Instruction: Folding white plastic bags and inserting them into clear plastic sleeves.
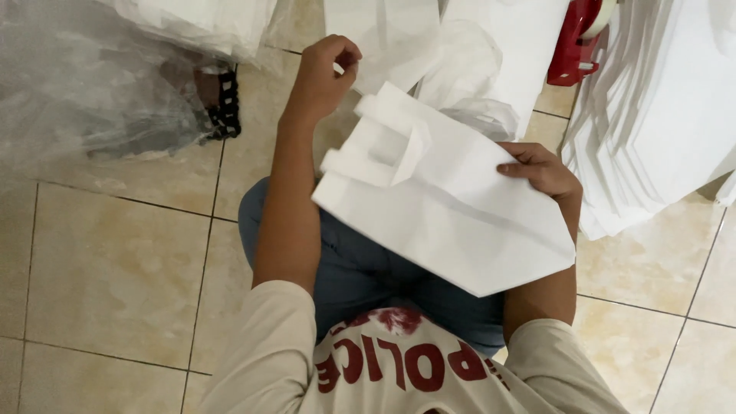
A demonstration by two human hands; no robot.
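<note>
Presently, notes from the head view, person seated on the tiled floor:

Bag: a white paper bag lies flat across the lap, handles towards the top, base corner pointing down to the right.

Handles: two flat white paper handles stand up at the bag's upper end; they look fixed on already.

Right hand: right hand rests on the bag's right edge, fingers pinching the paper there.

Left hand: left hand is raised above and left of the bag, fingers curled in tight on a small white scrap; what it is I cannot tell.

Done, by the look: bag folded, creased, handles on.

Left, by the look: unclear; bag is not yet with any pile.

Surroundings: a stack of white sheets at right, a red object beyond, clear plastic wrap at left, more white paper ahead.
</note>
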